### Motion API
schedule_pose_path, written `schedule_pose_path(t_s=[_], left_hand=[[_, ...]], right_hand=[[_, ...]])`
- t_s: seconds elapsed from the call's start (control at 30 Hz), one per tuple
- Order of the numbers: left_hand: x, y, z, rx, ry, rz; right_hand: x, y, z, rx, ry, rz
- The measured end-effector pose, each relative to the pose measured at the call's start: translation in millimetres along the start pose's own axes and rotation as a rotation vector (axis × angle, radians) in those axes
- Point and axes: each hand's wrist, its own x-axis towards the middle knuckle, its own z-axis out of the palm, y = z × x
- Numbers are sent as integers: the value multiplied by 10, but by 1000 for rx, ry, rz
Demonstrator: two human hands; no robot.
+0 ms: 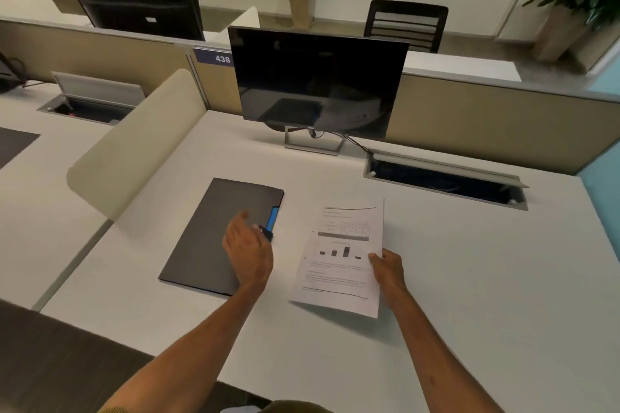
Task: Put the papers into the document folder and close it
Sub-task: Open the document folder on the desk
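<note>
A dark grey document folder [208,228] lies closed and flat on the white desk [469,278], with a blue tab and a black clasp on its right edge. My left hand [246,250] hovers over the folder's right side, fingers apart, holding nothing, its fingertips near the clasp. To the right, printed papers [342,265] with a table and a bar chart are lifted off the desk at their near edge. My right hand [387,266] pinches the papers at their right edge, thumb on top.
A dark monitor [318,84] stands at the back of the desk with a cable running right. An open cable tray [443,179] is set into the desk at the back right. A curved beige divider [134,147] borders the left side. Chairs and plants stand beyond the partition.
</note>
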Motion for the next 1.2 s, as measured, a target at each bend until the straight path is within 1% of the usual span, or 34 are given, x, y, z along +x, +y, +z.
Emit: schedule_pose_path(t_s=[0.07,0.1,0.17,0.23,0.3,0.37,0.5,0.6,0.8,0.93,1.07,1.2], left_hand=[[7,-330,-96,88,-24,0],[6,-496,-104,146,-85,9],[7,-756,-67,293,-259,0],[26,-877,-20,410,-428,2],[56,-902,25,499,-539,29],[95,-895,45,564,-613,34],[165,-881,61,618,-699,54],[256,-942,42,647,-751,149],[543,-1002,-30,733,-911,340],[664,-1011,-98,782,-1011,362],[691,-999,-138,843,-1032,428],[650,-984,-166,859,-1015,414]], right_hand=[[54,112,70,-21,-9,60],[88,179,102,-28,-13,78],[120,263,159,-54,-18,97],[122,306,200,-66,-19,107],[89,290,227,-62,-19,108],[47,248,244,-62,-4,102],[-50,176,259,-39,12,104],[-119,167,268,-6,30,109],[-283,134,292,7,95,128],[-339,140,313,0,145,152],[-363,147,357,0,182,167],[-395,137,384,4,184,149]])
